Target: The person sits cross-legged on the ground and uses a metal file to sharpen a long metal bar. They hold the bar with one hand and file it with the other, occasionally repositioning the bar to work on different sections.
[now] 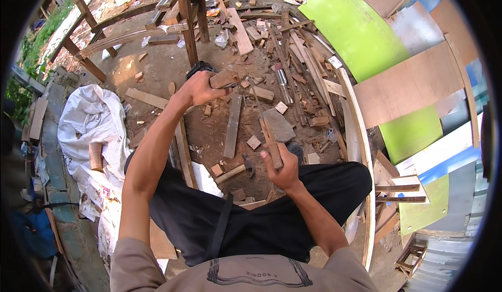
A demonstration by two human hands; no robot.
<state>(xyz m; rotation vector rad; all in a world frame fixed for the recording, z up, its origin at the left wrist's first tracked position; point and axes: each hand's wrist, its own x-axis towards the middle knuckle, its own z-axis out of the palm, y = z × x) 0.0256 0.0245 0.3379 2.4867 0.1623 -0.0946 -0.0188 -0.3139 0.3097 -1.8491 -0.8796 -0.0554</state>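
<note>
My left hand (201,89) is raised ahead of me, its fingers closed around a short, thick wooden piece (226,78) with a rounded end. Whether it is a handle or a plain block I cannot make out. Above my right knee, my right hand (283,170) grips a narrow wooden strip (271,141), which points away from me with its thumb along the side. It seems split or doubled at the far end. Between my legs a hammer (235,172) with a wooden handle lies on the ground. A flat grey stone (278,125) lies just beyond the strip.
Wood offcuts and a dark plank (233,126) litter the dirt. A metal tool with a cylindrical shaft (282,81) lies farther off. A wooden frame (186,27) stands at far left, a white sack (94,116) at left. Green and brown panels (408,90) line the right.
</note>
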